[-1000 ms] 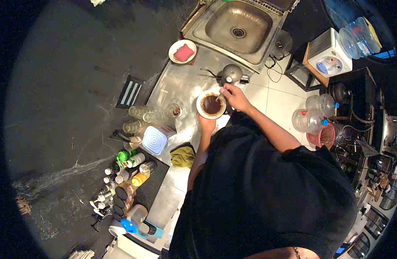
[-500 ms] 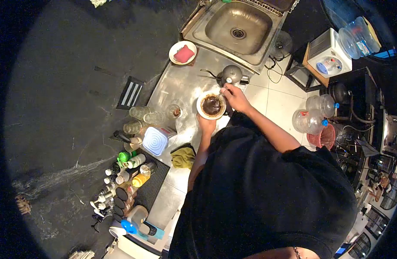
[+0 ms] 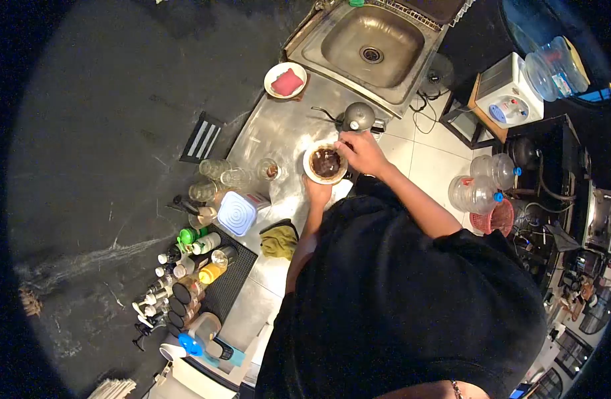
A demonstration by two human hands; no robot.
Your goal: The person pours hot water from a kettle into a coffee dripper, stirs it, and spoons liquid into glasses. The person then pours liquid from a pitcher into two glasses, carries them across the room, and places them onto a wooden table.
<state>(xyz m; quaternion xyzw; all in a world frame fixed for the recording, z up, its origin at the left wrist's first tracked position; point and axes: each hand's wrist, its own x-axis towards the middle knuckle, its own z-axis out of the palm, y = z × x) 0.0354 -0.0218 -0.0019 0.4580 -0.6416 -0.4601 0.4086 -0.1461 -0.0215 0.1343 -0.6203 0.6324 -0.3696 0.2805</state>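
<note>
A white bowl (image 3: 308, 174) with dark brown liquid inside is above the steel counter (image 3: 269, 126). My left hand (image 3: 317, 191) holds it from its near side, fingers partly hidden beneath. At the bowl's right rim, my right hand (image 3: 359, 151) is closed in a pinch on a utensil that is mostly hidden by the fingers. Just behind the hands stands a grey gooseneck kettle (image 3: 359, 117). A glass (image 3: 268, 170) with some brown content stands left of the bowl.
A steel sink (image 3: 372, 50) lies at the top, beside a white dish (image 3: 274, 92) holding a pink sponge. To the left are glasses (image 3: 235, 178), a blue-lidded container (image 3: 238, 213), a green cloth (image 3: 279, 241) and several bottles (image 3: 202, 245). A water dispenser (image 3: 511, 93) stands right.
My right hand has shifted slightly left around the bowl's rim, and the liquid's surface has changed. The whole view has tilted a little. My left hand keeps its hold.
</note>
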